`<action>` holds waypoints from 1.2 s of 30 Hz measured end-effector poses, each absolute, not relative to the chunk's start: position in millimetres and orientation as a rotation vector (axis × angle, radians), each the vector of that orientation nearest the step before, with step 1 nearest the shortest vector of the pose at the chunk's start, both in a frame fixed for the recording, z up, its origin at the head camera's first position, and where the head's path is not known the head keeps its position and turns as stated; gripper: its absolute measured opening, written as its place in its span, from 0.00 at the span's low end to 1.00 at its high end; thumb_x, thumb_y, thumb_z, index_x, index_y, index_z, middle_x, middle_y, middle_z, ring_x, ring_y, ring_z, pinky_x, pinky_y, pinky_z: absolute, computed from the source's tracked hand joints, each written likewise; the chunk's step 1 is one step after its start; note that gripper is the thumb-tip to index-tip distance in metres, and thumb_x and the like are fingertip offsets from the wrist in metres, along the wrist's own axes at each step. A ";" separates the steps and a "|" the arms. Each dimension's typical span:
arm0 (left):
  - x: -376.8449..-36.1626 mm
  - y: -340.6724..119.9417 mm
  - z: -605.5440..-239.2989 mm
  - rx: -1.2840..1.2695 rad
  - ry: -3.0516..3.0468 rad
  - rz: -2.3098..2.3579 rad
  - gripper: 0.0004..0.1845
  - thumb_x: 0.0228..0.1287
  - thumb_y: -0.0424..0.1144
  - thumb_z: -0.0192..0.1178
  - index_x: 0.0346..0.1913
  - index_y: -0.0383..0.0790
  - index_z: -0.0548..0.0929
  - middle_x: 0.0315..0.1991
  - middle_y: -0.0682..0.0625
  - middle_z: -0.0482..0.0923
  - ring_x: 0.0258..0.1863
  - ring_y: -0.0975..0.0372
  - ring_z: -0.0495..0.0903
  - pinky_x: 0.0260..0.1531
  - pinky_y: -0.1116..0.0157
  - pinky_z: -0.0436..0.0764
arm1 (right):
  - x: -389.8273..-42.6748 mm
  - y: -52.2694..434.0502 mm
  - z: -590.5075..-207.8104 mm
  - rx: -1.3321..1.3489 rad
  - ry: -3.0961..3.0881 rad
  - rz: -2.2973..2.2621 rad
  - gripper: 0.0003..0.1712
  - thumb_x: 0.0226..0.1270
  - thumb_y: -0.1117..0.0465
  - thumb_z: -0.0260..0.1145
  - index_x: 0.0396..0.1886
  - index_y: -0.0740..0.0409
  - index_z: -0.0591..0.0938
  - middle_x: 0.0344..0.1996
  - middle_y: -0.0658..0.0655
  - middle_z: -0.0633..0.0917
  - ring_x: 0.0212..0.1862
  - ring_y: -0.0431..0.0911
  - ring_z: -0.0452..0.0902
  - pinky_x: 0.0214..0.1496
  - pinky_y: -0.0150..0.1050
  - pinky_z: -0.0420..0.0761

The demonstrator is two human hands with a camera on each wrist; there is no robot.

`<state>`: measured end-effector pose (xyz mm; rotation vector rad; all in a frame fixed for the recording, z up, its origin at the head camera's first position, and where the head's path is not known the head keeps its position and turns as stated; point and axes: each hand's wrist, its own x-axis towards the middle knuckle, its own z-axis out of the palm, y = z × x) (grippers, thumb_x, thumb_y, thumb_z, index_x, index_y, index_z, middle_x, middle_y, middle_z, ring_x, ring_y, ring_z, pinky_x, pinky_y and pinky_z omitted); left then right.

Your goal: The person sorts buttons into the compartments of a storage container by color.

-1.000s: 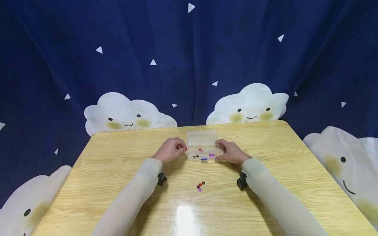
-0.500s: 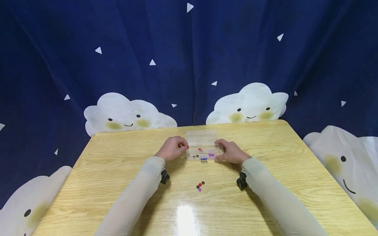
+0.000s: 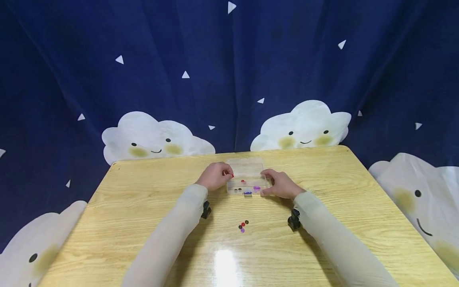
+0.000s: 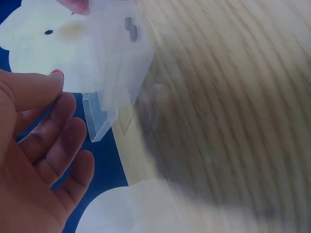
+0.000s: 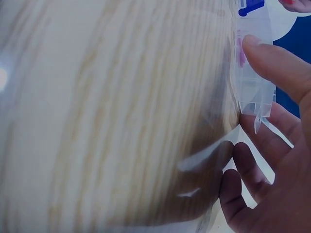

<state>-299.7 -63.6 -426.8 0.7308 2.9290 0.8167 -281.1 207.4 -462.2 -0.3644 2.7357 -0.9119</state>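
On the wooden table (image 3: 150, 191) stands a clear plastic box (image 3: 253, 183), thin-walled and colourless, its lid (image 3: 246, 167) open at the far side and a blue latch (image 3: 248, 193) on its front. Two dark pieces (image 3: 240, 189) show at its front left, purple pieces (image 3: 256, 188) at its front right. At the box's left end, the left hand (image 3: 215, 176) pinches a red piece (image 4: 57, 72), mostly hidden, between thumb and forefinger. At its right end, the right hand (image 3: 281, 186) grips the box, thumb in front, fingers behind. Loose discs (image 3: 243, 224), dark, red and purple, lie before the box.
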 end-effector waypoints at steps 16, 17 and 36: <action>-306.0 -40.9 -428.8 0.751 2.916 0.802 0.05 0.66 0.37 0.61 0.35 0.46 0.87 0.35 0.52 0.84 0.34 0.62 0.78 0.38 0.66 0.78 | -281.2 206.9 -462.9 -0.345 2.725 -0.917 0.45 0.55 0.51 0.77 0.71 0.54 0.68 0.69 0.64 0.73 0.71 0.62 0.67 0.74 0.59 0.65; -306.1 -39.8 -428.5 0.750 2.913 0.801 0.05 0.66 0.37 0.61 0.35 0.46 0.87 0.35 0.51 0.84 0.34 0.62 0.78 0.38 0.66 0.78 | -281.1 206.9 -462.5 -0.347 2.726 -0.919 0.45 0.55 0.51 0.77 0.71 0.54 0.68 0.69 0.64 0.73 0.70 0.62 0.67 0.74 0.59 0.65; -308.3 -25.6 -432.6 0.694 2.893 0.795 0.05 0.66 0.37 0.61 0.35 0.45 0.87 0.36 0.51 0.85 0.37 0.61 0.80 0.43 0.63 0.80 | -282.9 206.7 -464.8 -0.365 2.731 -0.925 0.45 0.55 0.51 0.77 0.70 0.54 0.68 0.68 0.63 0.75 0.70 0.61 0.69 0.73 0.58 0.67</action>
